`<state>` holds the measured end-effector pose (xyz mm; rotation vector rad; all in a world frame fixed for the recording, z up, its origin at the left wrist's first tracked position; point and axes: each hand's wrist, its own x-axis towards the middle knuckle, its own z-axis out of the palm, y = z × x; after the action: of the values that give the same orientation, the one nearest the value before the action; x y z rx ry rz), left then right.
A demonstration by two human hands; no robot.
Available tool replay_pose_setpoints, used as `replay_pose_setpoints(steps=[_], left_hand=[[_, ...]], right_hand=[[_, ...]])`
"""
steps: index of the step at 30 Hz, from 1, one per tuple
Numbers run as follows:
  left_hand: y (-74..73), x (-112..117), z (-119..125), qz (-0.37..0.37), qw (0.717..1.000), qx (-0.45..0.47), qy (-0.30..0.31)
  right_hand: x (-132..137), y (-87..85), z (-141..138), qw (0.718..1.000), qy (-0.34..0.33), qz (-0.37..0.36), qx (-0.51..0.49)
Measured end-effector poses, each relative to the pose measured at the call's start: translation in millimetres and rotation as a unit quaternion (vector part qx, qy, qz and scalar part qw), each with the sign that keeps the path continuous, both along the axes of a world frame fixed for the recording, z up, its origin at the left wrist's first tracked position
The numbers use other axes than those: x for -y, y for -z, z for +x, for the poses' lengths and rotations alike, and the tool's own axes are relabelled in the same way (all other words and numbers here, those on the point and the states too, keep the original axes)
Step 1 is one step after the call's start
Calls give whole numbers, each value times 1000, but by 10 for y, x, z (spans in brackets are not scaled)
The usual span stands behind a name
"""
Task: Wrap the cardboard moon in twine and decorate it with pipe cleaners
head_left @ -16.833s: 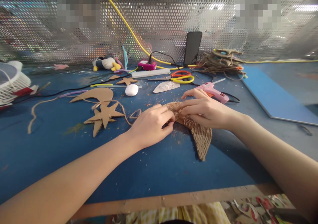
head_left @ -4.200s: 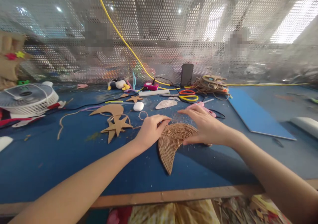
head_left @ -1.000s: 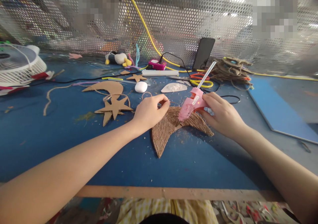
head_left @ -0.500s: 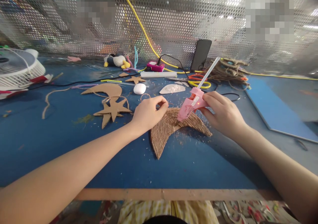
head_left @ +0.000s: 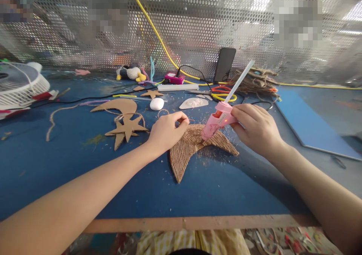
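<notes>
A crescent moon shape (head_left: 183, 153) covered in rows of brown twine lies on the blue table in front of me. My right hand (head_left: 256, 129) is closed around a pink glue gun (head_left: 216, 123), a clear glue stick (head_left: 240, 81) jutting from its back. The gun's nozzle points down at the crescent's inner edge. My left hand (head_left: 169, 131) rests at the crescent's upper left edge, thumb and fingers pinched together. A loop of thin twine (head_left: 163, 112) runs behind that hand and appears to be held in the pinch, though the fingers hide most of it.
Left of my hand lie cardboard stars (head_left: 128, 127) and a cardboard crescent (head_left: 121, 106). Behind are a white egg-shaped piece (head_left: 157, 104), scissors (head_left: 224, 97), a phone (head_left: 224, 64) and a twine bundle (head_left: 256, 82). A white fan (head_left: 22, 83) stands left, a blue board (head_left: 316, 123) right.
The glue gun's nozzle stays at the crescent's inner edge, with the gun tilted slightly differently. My left hand keeps its pinch. The whole view has shifted a little.
</notes>
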<state>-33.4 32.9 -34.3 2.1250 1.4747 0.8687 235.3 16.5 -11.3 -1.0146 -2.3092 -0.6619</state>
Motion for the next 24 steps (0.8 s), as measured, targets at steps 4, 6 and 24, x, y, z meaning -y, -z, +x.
replay_pose_setpoints(steps=[4,6,24], left_hand=[[21,-17,-5,22,1000,3,1],[22,-19,-1,29,1000,6,2],[-14,22,17,77,996,10,41]], right_hand=[[9,-25,17,1000,7,-27,-8],[10,-39,24,1000,7,-27,-6],[-272,138,298,973,173,-53,-144]])
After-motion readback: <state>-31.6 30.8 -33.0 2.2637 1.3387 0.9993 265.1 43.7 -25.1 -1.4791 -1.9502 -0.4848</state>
